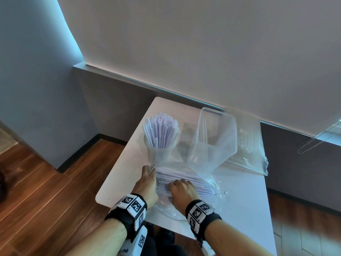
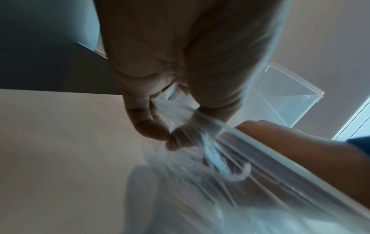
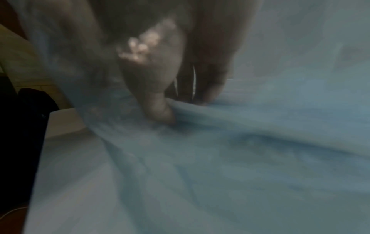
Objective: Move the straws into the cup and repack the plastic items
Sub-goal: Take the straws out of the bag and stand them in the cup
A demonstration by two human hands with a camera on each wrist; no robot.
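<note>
**Straw bag held open, second handful being reached for**

A clear cup [image 1: 160, 150] at the far left of the white surface [image 1: 245, 196] is already packed with upright pale straws [image 1: 162, 130]. More loose straws [image 1: 186, 182] lie flat inside a clear plastic bag [image 1: 203, 172] near the front edge, just in front of the cup.

The bag's edge is pinched between thumb and fingertips of the left hand [image 1: 147, 180], as the left wrist view shows plainly, with film bunched in the grip. The right hand [image 1: 181, 188] is laid on the bundle of straws with its fingers curled down; whether they are actually closed round any straws cannot be told (the right wrist view is blurred and veiled by film).

The step in hand is judged to be the straw transfer, partly done. The next move would call for a bunch to be gathered, drawn clear of the bag mouth while the film is held back, and stood on end in the cup, which looks nearly full, so crowding is a likely difficulty.

A clear rectangular container [image 1: 215, 133] stands tilted behind the bag, and a second crumpled bag [image 1: 252, 150] lies beyond it; its contents are hard to make out. Whether the right hand is inside the bag or over the film is not certain.
</note>
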